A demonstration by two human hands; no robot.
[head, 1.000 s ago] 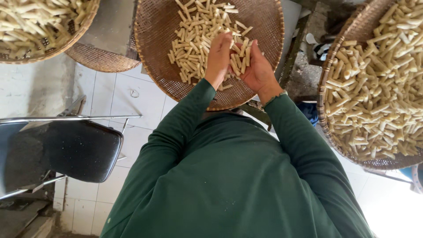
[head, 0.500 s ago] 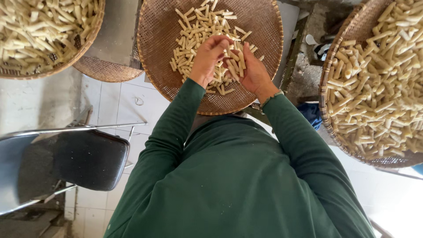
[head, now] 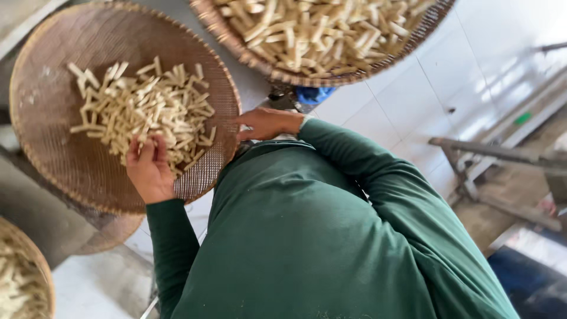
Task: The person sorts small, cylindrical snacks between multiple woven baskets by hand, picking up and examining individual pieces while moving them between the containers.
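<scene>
Presently, at the far left edge, below and to the left of the round woven tray (head: 77, 171), a second woven basket (head: 23, 283) of pale sticks is showing only in part. On the round woven tray itself, a loose pile of pale cut sticks (head: 142, 112) is lying across the upper middle. Your left hand (head: 149, 168) is resting on the lower edge of that pile, fingers curled over a few sticks; whether it is gripping them I cannot tell. Your right hand (head: 266, 123) is sitting just beside the tray's right rim, fingers extended and holding nothing, well apart from the left. Above and to the right of the tray, a third woven tray (head: 248, 56) is carrying a fuller heap of sticks.
</scene>
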